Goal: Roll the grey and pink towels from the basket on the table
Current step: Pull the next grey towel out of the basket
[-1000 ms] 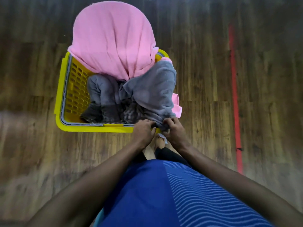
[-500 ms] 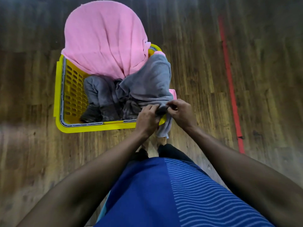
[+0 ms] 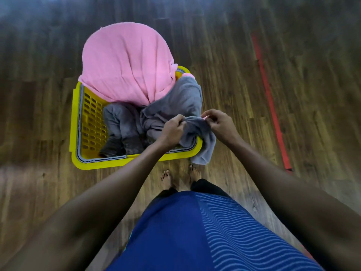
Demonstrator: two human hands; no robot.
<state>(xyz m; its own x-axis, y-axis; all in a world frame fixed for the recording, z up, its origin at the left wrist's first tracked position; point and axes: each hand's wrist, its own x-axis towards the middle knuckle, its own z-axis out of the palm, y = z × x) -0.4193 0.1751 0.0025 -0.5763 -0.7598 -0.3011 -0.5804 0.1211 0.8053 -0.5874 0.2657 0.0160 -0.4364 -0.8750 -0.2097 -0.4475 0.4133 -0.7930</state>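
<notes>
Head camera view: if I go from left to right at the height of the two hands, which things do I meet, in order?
Yellow basket wall → grey towels in the basket → left hand → grey towel edge held between the hands → right hand → wooden floor → red floor line.

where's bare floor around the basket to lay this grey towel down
Bare wood lies left of the yellow basket, and right of it up to the red strip. Crowded: the pink towel drapes beyond its far rim, bare feet stand near.
</notes>
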